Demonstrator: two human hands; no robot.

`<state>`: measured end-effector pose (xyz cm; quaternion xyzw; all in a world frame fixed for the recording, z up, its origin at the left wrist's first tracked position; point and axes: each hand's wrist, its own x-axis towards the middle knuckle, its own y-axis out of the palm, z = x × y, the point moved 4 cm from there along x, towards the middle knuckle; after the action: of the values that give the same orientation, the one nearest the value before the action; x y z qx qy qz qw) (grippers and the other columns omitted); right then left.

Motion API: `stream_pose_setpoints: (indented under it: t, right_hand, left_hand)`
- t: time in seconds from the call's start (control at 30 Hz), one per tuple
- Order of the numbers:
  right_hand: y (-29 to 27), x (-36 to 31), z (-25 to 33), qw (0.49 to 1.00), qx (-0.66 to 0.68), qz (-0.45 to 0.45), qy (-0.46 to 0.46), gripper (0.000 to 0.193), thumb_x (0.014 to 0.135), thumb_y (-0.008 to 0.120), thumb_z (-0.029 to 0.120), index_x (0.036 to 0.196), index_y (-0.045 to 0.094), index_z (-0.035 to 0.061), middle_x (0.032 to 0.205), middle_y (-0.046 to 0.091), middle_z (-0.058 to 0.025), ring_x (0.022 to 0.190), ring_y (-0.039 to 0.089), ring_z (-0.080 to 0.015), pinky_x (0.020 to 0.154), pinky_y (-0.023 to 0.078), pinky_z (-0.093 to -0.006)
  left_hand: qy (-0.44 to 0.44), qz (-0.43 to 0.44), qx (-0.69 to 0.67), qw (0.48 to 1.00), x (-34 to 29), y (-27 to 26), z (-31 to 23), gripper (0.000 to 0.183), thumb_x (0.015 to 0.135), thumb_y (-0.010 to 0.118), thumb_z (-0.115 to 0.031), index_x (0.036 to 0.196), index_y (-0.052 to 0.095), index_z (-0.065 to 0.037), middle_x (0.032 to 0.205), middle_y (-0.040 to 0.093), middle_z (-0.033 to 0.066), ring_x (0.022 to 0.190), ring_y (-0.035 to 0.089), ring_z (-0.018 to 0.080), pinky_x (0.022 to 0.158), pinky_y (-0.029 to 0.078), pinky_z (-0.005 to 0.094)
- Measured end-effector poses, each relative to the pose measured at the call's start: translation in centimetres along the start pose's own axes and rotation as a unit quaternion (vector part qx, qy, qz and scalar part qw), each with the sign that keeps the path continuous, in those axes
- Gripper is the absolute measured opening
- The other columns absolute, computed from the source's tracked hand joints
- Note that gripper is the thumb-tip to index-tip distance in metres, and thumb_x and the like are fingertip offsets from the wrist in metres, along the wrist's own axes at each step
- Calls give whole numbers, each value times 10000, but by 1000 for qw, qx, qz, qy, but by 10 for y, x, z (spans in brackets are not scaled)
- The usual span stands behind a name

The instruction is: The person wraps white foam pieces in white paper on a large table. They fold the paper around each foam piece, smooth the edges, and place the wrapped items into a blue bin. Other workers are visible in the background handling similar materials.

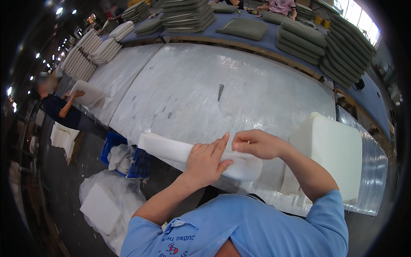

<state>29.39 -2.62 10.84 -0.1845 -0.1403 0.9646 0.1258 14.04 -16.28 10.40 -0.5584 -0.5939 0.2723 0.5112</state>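
A long white foam pad (167, 146) lies along the near edge of the plastic-covered table (192, 94), standing narrow side up or folded; I cannot tell which. My left hand (205, 160) rests on its middle, fingers stretched out and thumb apart. Just above the pad's right part is my right hand (257, 143), its fingers curled together in a pinch. Whatever those fingertips hold, if anything, is too small to make out. To the right of my right forearm stands a stack of white foam cushions (336, 156).
A small dark wedge-shaped piece (220, 92) lies mid-table. Piles of grey-green cushions (184, 15) stand on the blue far table. Down left are a blue crate (141, 165) with white cloth and a plastic bag (128, 201). Another person (64, 109) handles a white pad at left.
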Motion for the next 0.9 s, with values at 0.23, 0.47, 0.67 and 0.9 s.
stream_pose_setpoints:
  t: [0.23,0.47,0.67,0.9]
  right_hand:
    - [21,-38,-9,979,-130,-57,-148,384,920,806,356,955,584,44,1058,597,-87,909,602,-261,795,513,-378]
    - [34,-9,-68,989,63,-65,-121,325,1036,660,333,946,646,21,985,583,-54,880,561,-186,817,464,-327]
    - [43,-4,-78,982,151,-75,-86,360,1085,581,340,945,667,20,957,580,-25,901,547,-144,843,461,-306]
    - [40,-7,-82,975,179,-115,-56,336,1103,555,324,1007,668,22,983,600,-18,920,545,-117,863,462,-289]
  left_hand:
    - [31,-2,17,999,5,6,0,310,975,670,-366,1224,749,-199,1001,704,11,898,653,216,879,448,374]
    - [-22,14,-16,1000,9,9,-3,239,981,670,-359,917,779,-156,800,675,6,768,620,222,791,432,390]
    - [-35,15,-17,999,11,11,-2,263,977,672,-317,807,726,-124,754,660,28,728,604,242,736,435,398]
    - [65,-29,-54,996,30,15,7,222,891,733,-199,712,658,-91,678,619,59,642,574,263,632,429,383]
